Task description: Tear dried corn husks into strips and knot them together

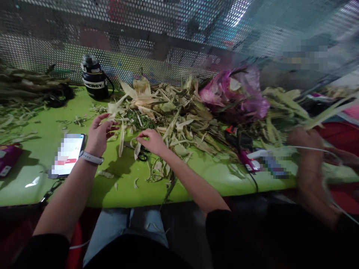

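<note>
Left of frame centre, I observe the right hand's (153,142) fingers closed at the tips on a curled husk strip (137,151); the left hand (97,136), farther left, has fingers loosely parted beside a pale husk (113,108), and whether they grip it I cannot tell. Beyond, a husk heap (193,132) occupies mid-frame on the green counter (98,194), with a black bottle (95,83) upper left and a pink bag (214,89) upper right.

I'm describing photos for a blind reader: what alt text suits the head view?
A person's right hand seems to pinch a pale strip over a green table, the left hand loosely curled nearby. Beyond are heaped dry leaves, a dark bottle and a pink bag.
</note>
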`<state>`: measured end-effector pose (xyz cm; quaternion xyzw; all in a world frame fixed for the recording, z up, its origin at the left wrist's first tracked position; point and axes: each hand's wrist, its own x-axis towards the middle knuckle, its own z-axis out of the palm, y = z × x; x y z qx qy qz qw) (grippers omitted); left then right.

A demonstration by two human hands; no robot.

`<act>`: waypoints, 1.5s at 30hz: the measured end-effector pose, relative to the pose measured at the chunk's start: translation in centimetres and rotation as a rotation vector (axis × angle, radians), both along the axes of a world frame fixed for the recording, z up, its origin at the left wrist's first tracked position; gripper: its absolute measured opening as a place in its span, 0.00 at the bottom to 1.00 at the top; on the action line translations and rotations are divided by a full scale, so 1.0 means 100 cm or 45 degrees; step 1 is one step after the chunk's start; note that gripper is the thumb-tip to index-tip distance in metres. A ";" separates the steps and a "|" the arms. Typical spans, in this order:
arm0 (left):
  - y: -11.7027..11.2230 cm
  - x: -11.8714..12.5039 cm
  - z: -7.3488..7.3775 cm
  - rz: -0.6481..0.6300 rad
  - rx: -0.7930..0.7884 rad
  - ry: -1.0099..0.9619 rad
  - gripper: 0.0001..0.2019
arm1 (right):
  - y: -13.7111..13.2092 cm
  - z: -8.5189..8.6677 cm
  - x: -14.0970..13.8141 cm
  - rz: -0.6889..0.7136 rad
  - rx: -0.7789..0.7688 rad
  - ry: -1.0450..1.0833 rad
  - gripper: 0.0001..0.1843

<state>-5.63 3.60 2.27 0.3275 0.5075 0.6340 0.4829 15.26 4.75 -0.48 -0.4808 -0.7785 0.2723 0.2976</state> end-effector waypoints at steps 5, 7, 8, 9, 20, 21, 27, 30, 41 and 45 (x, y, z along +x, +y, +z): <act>0.000 -0.001 0.003 0.025 0.055 0.019 0.14 | 0.026 -0.006 -0.056 -0.136 -0.051 -0.416 0.14; 0.000 -0.002 0.003 0.056 0.059 0.047 0.11 | 0.034 -0.013 -0.074 -0.168 -0.125 -0.387 0.11; 0.000 -0.002 0.003 0.071 0.056 0.052 0.10 | 0.037 -0.016 -0.079 -0.173 -0.168 -0.316 0.09; 0.000 -0.002 0.003 0.081 0.053 0.052 0.09 | 0.038 -0.016 -0.080 -0.174 -0.195 -0.274 0.08; 0.004 0.002 -0.005 0.066 0.053 0.082 0.11 | 0.037 0.034 -0.003 -0.144 -0.393 0.667 0.15; 0.003 0.003 -0.006 0.068 0.048 0.088 0.11 | 0.035 0.033 -0.002 -0.122 -0.395 0.599 0.15; 0.002 0.008 -0.007 0.006 0.044 0.117 0.11 | 0.015 0.002 0.000 -0.026 -0.125 -0.195 0.08; 0.001 0.012 -0.011 -0.033 0.039 0.186 0.12 | 0.013 -0.006 0.006 -0.010 -0.196 0.111 0.08; -0.033 0.052 -0.027 -0.551 0.114 0.522 0.24 | -0.005 -0.006 -0.008 -0.288 -0.292 1.008 0.18; -0.032 0.049 -0.017 -0.508 0.136 0.479 0.23 | -0.004 -0.009 -0.008 -0.280 -0.295 0.990 0.15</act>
